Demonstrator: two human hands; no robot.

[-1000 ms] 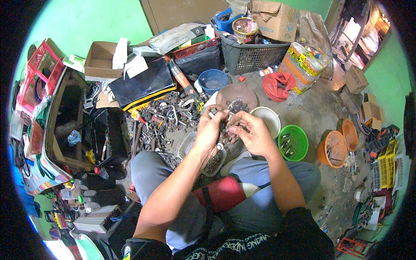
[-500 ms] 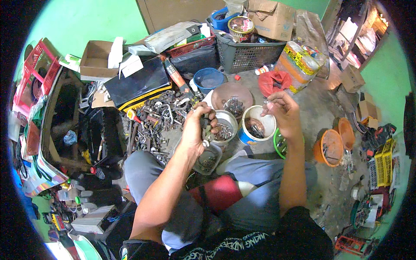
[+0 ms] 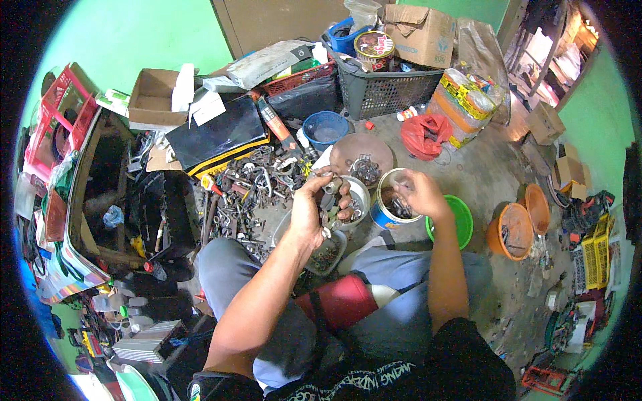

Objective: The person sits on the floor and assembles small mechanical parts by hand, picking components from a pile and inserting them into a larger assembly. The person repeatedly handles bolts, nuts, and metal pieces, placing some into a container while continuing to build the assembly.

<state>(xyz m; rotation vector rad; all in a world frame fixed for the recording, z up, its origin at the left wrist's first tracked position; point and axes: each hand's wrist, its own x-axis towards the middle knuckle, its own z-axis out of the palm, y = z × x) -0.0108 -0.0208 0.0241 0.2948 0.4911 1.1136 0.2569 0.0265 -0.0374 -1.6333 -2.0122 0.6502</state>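
My left hand point(image 3: 311, 207), palm up and fingers curled, cups several small dark metal parts point(image 3: 331, 194) that look like nuts and bolts. Over the mouth of a white bucket with a blue label point(image 3: 386, 219) hovers my right hand point(image 3: 424, 194). Motion smears its fingers, so whether anything is between them I cannot make out. Brownish metal pieces point(image 3: 400, 207) lie in that bucket. Partly behind my left hand stands a white tub point(image 3: 362, 194). Below the same hand, a clear plastic tray point(image 3: 334, 259) holds small metal bits.
Loose hardware point(image 3: 251, 180) is heaped on the floor to the left. A brown round dish point(image 3: 348, 150) bears metal pieces beyond the buckets. Right of them are a green basin point(image 3: 463, 212), orange buckets point(image 3: 520, 250) and a red plastic bag point(image 3: 426, 137). A grey basket point(image 3: 381, 93) stands behind.
My right hand has moved from beside the bucket's rim down over its mouth and tipped over. My left hand has turned its palm further up, showing the metal parts.
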